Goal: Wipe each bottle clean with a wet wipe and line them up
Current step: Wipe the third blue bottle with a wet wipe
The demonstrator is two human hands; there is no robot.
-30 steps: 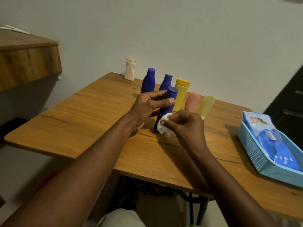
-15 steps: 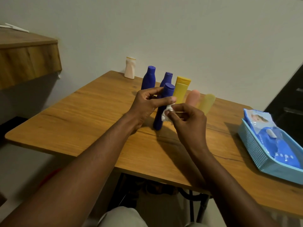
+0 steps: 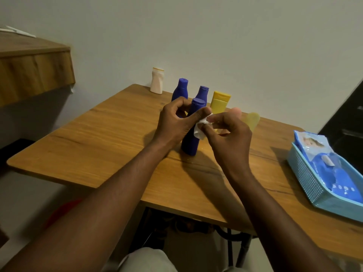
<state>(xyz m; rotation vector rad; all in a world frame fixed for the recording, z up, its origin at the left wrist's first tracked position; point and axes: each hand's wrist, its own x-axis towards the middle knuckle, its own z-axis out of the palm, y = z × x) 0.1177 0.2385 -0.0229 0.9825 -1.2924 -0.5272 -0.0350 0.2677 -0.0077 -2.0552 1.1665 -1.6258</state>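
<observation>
While gripping upright bottle (image 3: 189,143) at neck with left hand (image 3: 172,124); pinching wipe (image 3: 200,128) in right hand (image 3: 227,134) against its right side.

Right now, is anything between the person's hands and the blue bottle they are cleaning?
Only the wet wipe: the right hand pinches it at the front blue bottle's side. The left hand grips that bottle's neck directly, with nothing between. The other bottles stand behind it, out of the way.
</observation>
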